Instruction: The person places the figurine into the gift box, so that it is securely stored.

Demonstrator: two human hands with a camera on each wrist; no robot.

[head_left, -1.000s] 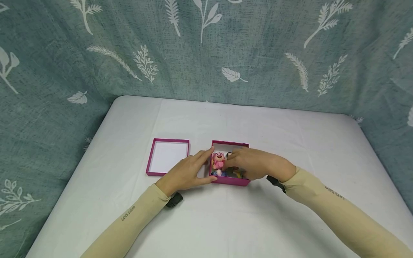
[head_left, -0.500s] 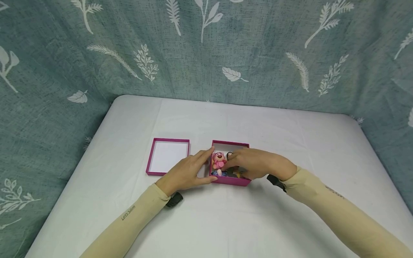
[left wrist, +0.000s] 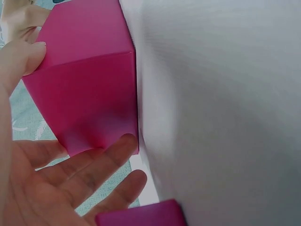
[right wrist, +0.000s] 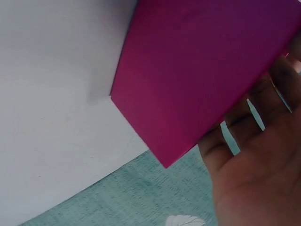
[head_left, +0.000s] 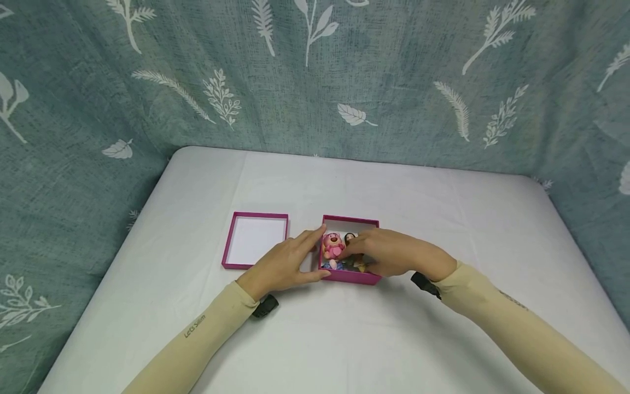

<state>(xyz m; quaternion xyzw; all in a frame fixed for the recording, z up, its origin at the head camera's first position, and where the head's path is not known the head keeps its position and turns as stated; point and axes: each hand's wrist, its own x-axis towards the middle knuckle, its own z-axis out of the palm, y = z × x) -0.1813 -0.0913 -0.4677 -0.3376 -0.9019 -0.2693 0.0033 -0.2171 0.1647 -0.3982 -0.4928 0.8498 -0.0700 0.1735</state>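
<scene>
An open magenta box (head_left: 351,278) stands on the white-covered table, with several small figurines inside. A pink bear figurine (head_left: 332,246) lies at its left, and a dark-haired figurine (head_left: 350,237) is partly covered beside it. My left hand (head_left: 285,261) holds the box's left side, thumb at the front corner and index finger near the back one. In the left wrist view, its fingers lie against the box wall (left wrist: 89,101). My right hand (head_left: 389,253) reaches over the right wall into the box, among the figurines. Its fingertips are hidden, so whether they grip one is unclear.
A square magenta lid (head_left: 256,239) lies to the left of the box, white inside facing up, close to my left hand. Behind the table (head_left: 394,339) hangs a green curtain (head_left: 295,109) with white leaf prints, which also runs along both sides.
My right hand has shifted slightly within the box, its wrist drawing a little to the right, showing more of the dark-haired figurine. My left hand and the box stay in place.
</scene>
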